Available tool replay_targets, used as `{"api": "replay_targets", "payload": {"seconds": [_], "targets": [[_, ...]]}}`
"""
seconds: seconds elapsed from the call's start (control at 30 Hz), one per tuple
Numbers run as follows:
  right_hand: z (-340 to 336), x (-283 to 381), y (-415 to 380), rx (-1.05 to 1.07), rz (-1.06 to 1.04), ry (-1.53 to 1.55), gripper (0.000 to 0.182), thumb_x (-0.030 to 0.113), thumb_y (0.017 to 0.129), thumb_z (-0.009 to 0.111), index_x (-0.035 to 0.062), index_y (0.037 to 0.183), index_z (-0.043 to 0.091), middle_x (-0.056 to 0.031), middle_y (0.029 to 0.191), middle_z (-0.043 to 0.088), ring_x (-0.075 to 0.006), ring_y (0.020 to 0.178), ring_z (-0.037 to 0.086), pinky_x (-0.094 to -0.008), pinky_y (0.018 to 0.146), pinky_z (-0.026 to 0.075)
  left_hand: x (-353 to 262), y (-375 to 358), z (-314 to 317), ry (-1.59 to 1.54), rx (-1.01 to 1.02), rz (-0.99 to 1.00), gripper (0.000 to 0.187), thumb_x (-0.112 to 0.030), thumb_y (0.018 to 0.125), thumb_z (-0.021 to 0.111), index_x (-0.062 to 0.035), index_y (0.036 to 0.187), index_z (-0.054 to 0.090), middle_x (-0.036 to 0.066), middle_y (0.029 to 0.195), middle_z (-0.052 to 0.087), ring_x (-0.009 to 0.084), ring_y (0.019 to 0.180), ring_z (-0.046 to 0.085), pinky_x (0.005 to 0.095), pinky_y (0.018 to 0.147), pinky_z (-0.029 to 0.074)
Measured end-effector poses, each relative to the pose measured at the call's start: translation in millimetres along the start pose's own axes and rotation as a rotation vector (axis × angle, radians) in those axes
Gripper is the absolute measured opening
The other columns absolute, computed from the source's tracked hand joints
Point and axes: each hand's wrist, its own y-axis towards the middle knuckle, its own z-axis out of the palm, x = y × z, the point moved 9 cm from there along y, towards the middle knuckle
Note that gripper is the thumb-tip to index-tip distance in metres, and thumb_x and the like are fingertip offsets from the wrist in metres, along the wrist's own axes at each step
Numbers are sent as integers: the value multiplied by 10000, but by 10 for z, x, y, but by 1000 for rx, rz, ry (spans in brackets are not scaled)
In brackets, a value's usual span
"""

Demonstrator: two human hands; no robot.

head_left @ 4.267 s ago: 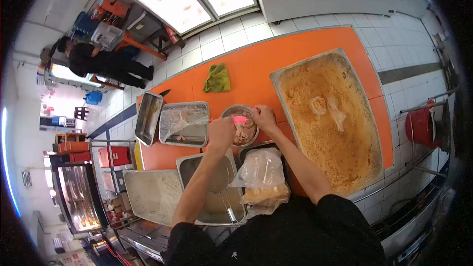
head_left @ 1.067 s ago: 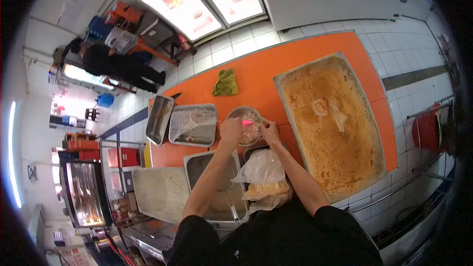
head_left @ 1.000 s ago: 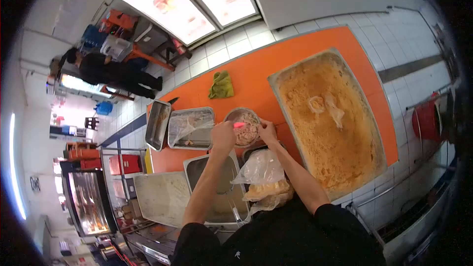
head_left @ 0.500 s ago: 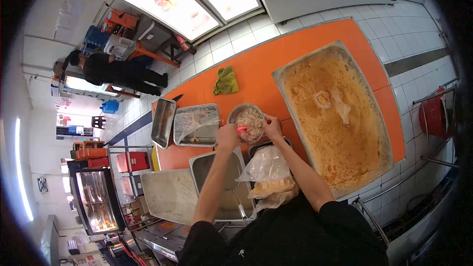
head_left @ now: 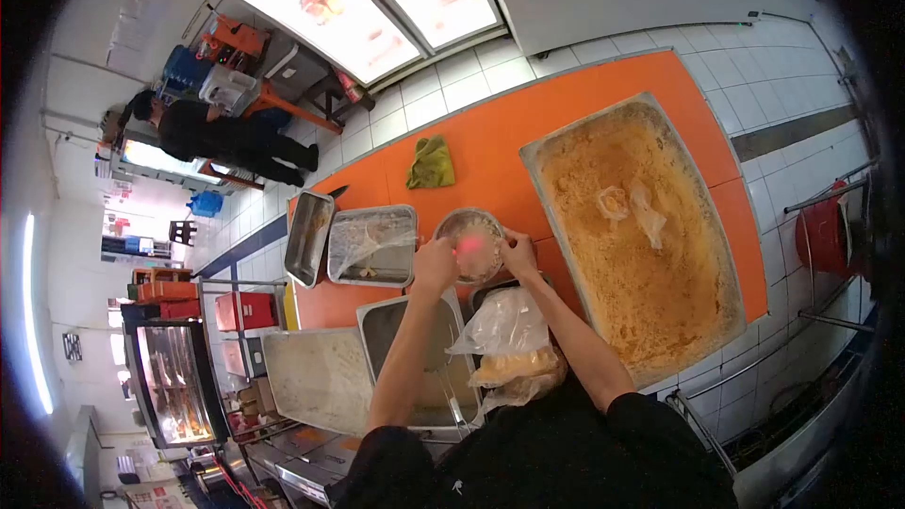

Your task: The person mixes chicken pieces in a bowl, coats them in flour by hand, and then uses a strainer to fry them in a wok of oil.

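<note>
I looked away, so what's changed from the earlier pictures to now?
Since the first picture, the right hand has shifted along the rim of the metal bowl toward the wearer, and the pink utensil in the left hand has moved slightly the same way within the bowl. Neither visibly let go. The green cloth and large tray stayed put.

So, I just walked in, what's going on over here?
A person at an orange table has both hands at a round metal bowl. The left hand holds a pink utensil, blurred, over the bowl's pale contents; the right hand appears to hold the rim. A large tray of orange-brown crumbs sits to the right, and a green cloth lies beyond the bowl. Another person in dark clothes stands in the background, left.
</note>
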Motion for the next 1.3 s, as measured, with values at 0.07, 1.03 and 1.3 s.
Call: {"api": "replay_targets", "payload": {"seconds": [0.07,1.03,1.3], "targets": [[24,-53,41,-19,-11,74,352,117,829,591,85,1170,672,-40,656,589,-87,639,529,-304,603,451,-123,-68,-143,-44,-40,-13,154,-150,774,624,-90,891,705,159,877,690,329,861,680,441,717,541],[99,-208,-45,-40,-12,82,316,179,855,611,8,1115,666,-95,725,662,-205,716,661,-363,680,503,-90,2,546,312,-1,59,218,-246,730,724,-175,936,738,110,869,712,291,801,696,423,715,549],[223,-350,44,112,-78,-117,487,273,927,543,-13,1317,482,-213,1143,629,-292,909,679,-376,789,536,288,65,16,28,60,-210,142,-175,743,678,-134,867,735,132,838,707,316,813,696,420,713,553]]}}
